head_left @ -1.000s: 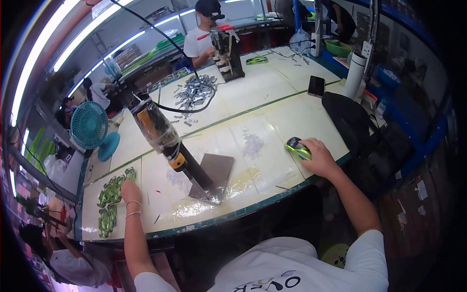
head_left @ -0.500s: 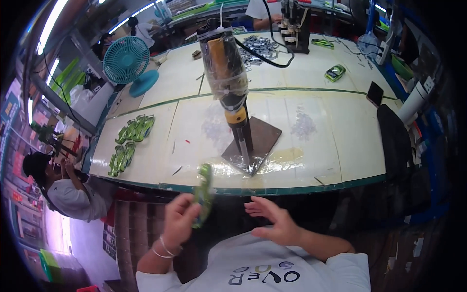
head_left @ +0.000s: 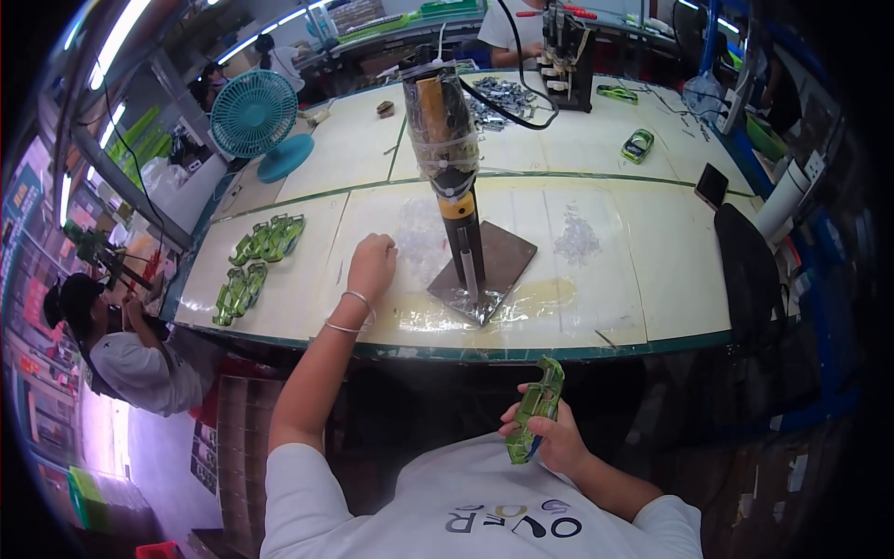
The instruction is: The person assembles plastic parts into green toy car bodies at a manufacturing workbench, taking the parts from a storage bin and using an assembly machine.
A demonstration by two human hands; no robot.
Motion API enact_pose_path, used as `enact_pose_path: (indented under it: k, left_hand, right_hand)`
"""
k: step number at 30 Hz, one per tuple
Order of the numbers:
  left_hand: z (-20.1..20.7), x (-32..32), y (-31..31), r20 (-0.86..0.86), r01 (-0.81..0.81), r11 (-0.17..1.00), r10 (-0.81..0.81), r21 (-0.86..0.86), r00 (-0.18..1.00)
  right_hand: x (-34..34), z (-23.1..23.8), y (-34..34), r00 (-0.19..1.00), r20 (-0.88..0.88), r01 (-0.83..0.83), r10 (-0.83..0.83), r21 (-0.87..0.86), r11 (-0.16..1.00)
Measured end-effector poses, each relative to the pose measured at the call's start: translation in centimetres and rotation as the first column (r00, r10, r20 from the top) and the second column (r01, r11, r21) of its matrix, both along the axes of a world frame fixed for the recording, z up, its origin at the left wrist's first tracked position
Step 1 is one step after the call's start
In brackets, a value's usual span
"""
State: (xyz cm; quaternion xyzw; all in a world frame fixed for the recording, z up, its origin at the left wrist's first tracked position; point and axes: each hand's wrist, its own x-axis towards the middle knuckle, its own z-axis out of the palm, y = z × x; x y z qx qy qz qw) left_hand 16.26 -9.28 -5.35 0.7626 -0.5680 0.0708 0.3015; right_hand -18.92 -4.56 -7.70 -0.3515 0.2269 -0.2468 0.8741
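Observation:
Below the table's front edge, my right hand (head_left: pixel 556 438) grips a green toy car body shell (head_left: pixel 537 410), thumb across its side, with the shell tilted nearly upright. My left hand (head_left: pixel 373 265) reaches over the table to the left edge of a heap of small clear plastic pieces (head_left: pixel 421 235). Its fingers are curled down and pressed together; whatever lies between them is hidden. Right of that hand, an upright power tool (head_left: pixel 445 140) wrapped in clear film stands over a brown square plate (head_left: pixel 503 264).
More green car shells (head_left: pixel 270 238) lie in two groups at the left. A second heap of clear pieces (head_left: pixel 577 238) is right of the plate. Farther off are a teal fan (head_left: pixel 253 114), grey parts (head_left: pixel 503 101), a finished-looking green car (head_left: pixel 638 145) and a phone (head_left: pixel 711 185).
The green shell has passed from my left hand to my right. My left hand has moved forward onto the table beside the clear pieces; my right hand has closed and lowered slightly.

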Motion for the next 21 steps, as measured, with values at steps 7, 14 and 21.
enact_pose_path:
  k: [7, 14, 21]
  left_hand:
    - [-1.2, 1.1, -1.0, 0.208, -0.068, 0.993, 0.046, 0.1, 0.977]
    - [1.6, -4.1, 3.9, -0.763, -0.002, 0.996, -0.068, -0.09, 0.643]
    - [2.1, -11.1, 10.0, -0.827, 0.108, 0.972, -0.236, -0.211, 0.51]
  right_hand:
    - [-0.9, 0.1, 0.2, 0.999, 0.025, 0.03, -0.03, -0.009, 1.0]
    - [-0.9, -0.1, -0.1, 0.995, 0.049, -0.088, 0.088, 0.003, 0.996]
    - [1.1, 1.7, -1.9, 0.972, -0.175, -0.201, 0.159, -0.255, 0.946]
